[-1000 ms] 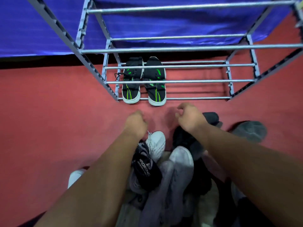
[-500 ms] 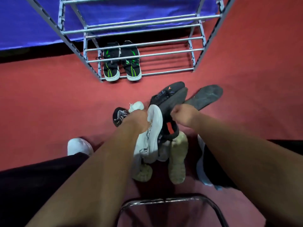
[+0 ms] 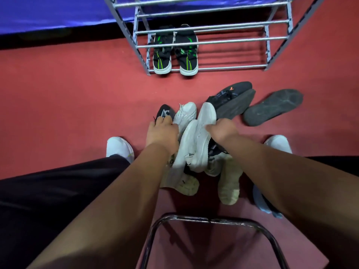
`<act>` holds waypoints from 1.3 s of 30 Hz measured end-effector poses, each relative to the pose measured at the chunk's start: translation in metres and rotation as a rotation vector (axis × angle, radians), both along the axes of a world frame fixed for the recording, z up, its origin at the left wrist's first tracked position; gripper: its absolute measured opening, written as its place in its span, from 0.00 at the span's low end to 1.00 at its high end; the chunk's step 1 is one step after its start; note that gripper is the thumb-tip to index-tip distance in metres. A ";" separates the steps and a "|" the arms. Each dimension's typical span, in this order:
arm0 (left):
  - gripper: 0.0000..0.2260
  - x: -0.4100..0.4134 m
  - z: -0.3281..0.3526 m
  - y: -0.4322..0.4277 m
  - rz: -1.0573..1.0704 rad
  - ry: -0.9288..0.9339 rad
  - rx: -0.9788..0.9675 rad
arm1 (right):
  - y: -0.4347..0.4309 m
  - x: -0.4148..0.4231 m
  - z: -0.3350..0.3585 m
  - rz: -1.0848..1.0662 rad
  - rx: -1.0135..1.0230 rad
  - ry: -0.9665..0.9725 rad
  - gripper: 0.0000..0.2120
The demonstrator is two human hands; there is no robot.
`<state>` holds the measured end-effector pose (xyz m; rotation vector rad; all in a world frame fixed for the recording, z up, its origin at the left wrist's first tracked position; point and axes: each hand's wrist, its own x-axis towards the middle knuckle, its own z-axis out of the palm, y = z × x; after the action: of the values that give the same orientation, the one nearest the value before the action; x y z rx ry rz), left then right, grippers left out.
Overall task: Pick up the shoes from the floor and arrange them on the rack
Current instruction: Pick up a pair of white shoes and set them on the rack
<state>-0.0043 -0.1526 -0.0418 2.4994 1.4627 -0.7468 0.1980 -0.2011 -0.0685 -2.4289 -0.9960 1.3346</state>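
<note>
rack [image 3: 223,67]: top cut off by upper edge | left hand [image 3: 162,133]: fingertips hidden, grip unclear | right hand [image 3: 223,130]: fingers hidden behind white shoe [image 3: 206,121] | blue shoe [image 3: 261,204]: mostly behind right forearm | chair frame [image 3: 194,218]: cut off at bottom edge

No word or number legible anywhere. Black trainer [image 3: 233,89], lying on its side: one small orange Y-shaped mark on the upper. Black-toed shoe [image 3: 165,112]: white print, blurred, unreadable. White sneaker [image 3: 187,144]: small dark logo on its side, too small to make out.
</note>
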 end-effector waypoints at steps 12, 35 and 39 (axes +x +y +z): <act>0.21 -0.039 -0.031 0.025 0.431 -0.159 -0.321 | 0.028 -0.010 -0.005 0.100 0.053 -0.179 0.21; 0.22 -0.051 -0.006 0.030 0.938 -0.656 -0.412 | 0.048 -0.001 0.024 0.043 0.137 -0.062 0.17; 0.19 -0.064 -0.021 0.040 1.060 -0.576 -0.361 | 0.048 -0.006 0.011 0.096 0.084 0.009 0.16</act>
<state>-0.0678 -0.1125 -0.0626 1.1989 1.8369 -0.0538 0.1922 -0.1531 -0.0575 -2.3392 -1.1552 1.3038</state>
